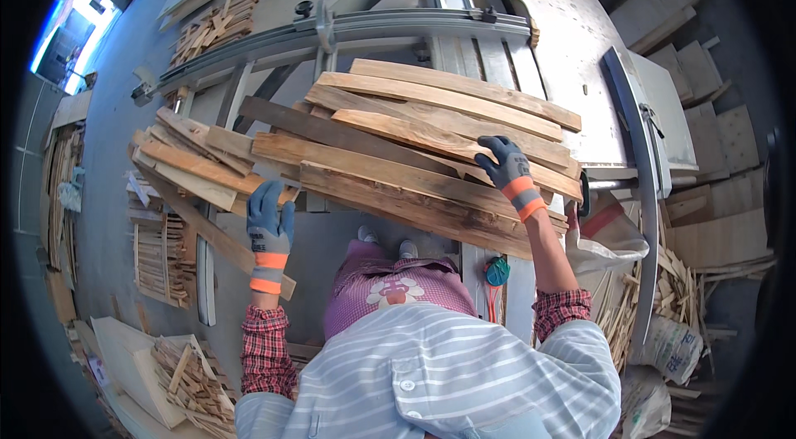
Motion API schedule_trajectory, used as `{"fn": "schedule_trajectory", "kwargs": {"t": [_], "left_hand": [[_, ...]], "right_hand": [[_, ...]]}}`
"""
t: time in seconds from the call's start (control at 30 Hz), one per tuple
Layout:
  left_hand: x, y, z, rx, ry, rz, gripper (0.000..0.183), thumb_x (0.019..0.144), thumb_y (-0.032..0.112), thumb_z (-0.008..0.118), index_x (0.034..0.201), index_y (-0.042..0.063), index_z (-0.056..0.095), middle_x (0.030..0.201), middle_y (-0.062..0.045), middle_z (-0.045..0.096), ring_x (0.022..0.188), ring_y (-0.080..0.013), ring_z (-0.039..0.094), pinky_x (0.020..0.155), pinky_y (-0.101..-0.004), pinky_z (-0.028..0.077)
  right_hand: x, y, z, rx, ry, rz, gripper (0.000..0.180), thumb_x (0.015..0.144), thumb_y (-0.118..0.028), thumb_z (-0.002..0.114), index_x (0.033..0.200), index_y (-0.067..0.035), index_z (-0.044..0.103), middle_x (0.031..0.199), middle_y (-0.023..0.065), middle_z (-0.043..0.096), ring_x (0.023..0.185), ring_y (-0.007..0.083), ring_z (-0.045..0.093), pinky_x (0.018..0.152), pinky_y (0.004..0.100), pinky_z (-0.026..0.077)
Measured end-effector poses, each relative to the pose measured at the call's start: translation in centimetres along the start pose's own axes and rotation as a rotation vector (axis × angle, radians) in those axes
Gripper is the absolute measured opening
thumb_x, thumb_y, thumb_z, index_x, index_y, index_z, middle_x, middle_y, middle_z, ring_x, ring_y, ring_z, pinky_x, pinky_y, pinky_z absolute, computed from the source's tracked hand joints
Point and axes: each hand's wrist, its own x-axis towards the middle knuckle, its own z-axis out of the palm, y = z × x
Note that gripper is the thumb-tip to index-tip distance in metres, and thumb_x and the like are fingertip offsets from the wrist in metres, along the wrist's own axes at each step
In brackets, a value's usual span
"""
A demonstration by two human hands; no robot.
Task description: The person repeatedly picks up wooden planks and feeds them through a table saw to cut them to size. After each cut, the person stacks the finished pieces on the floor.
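Observation:
My left hand (269, 231), in a grey and orange work glove, is at the near right end of a short orange-brown board (199, 162); whether it grips the board is unclear. Gloved the same way, my right hand (507, 168) has its fingers apart over the right part of a light wooden board (404, 131). That board lies in a loose, overlapping pile of long rough boards. Nearest my body are a dark-streaked board (410, 209) and a long brown board (373, 168). Shorter boards overlap at the pile's left.
The boards lie across a sliding table saw; its metal fence rail (385, 21) runs behind them. At right are the steel table (572, 53) and a long metal guard arm (647, 190). A green tape measure (497, 271) lies near me. Wood offcuts (193, 377) are stacked at lower left.

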Motion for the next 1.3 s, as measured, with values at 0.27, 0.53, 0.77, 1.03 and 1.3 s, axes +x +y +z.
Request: {"fn": "schedule_trajectory", "kwargs": {"t": [0.27,0.53,0.77,1.03,1.3], "left_hand": [[9.6,-0.4,5.6,-0.119,-0.16,0.164,0.035,0.095,0.016,0.065,0.128,0.005,0.061,0.128,-0.017,0.061,0.118,-0.0355,0.057,0.101,-0.0446,0.046],[20.6,-0.1,16.3,-0.164,-0.398,0.243,0.037,0.089,0.023,0.069,0.122,0.008,0.065,0.125,-0.016,0.063,0.115,-0.0367,0.058,0.098,-0.046,0.048],[23.7,0.2,24.9,-0.076,-0.608,0.24,0.044,0.087,0.034,0.069,0.124,0.011,0.062,0.128,-0.012,0.061,0.12,-0.032,0.057,0.101,-0.045,0.047],[30.0,-2.3,29.5,0.263,-0.899,0.33,0.07,0.077,0.041,0.079,0.137,0.016,0.053,0.135,-0.007,0.054,0.128,-0.0275,0.05,0.107,-0.0475,0.039],[31.1,-4.0,29.7,0.142,-0.659,0.548,0.034,0.09,0.022,0.064,0.121,0.01,0.061,0.107,-0.014,0.068,0.096,-0.0338,0.065,0.081,-0.0464,0.053]], "right_hand": [[1.7,2.0,0.5,-0.03,-0.067,0.07,0.034,0.09,-0.034,0.07,0.119,-0.016,0.067,0.119,0.0118,0.066,0.111,0.0341,0.062,0.091,0.0463,0.051],[9.6,5.8,1.7,-0.085,-0.134,0.124,0.034,0.09,-0.034,0.07,0.119,-0.015,0.068,0.118,0.0109,0.066,0.109,0.0336,0.063,0.092,0.0445,0.051],[17.2,8.1,8.3,-0.262,-0.257,0.004,0.049,0.084,-0.038,0.076,0.127,-0.017,0.063,0.123,0.0106,0.065,0.114,0.0342,0.06,0.094,0.0458,0.049],[19.5,7.8,8.1,-0.328,-0.336,0.045,0.057,0.074,-0.043,0.083,0.122,-0.019,0.064,0.115,0.0113,0.063,0.11,0.0344,0.059,0.092,0.0466,0.05],[18.6,7.9,7.6,-0.346,-0.313,0.094,0.047,0.083,-0.051,0.072,0.117,-0.019,0.067,0.119,0.0071,0.064,0.114,0.0283,0.059,0.093,0.0442,0.049]]}}
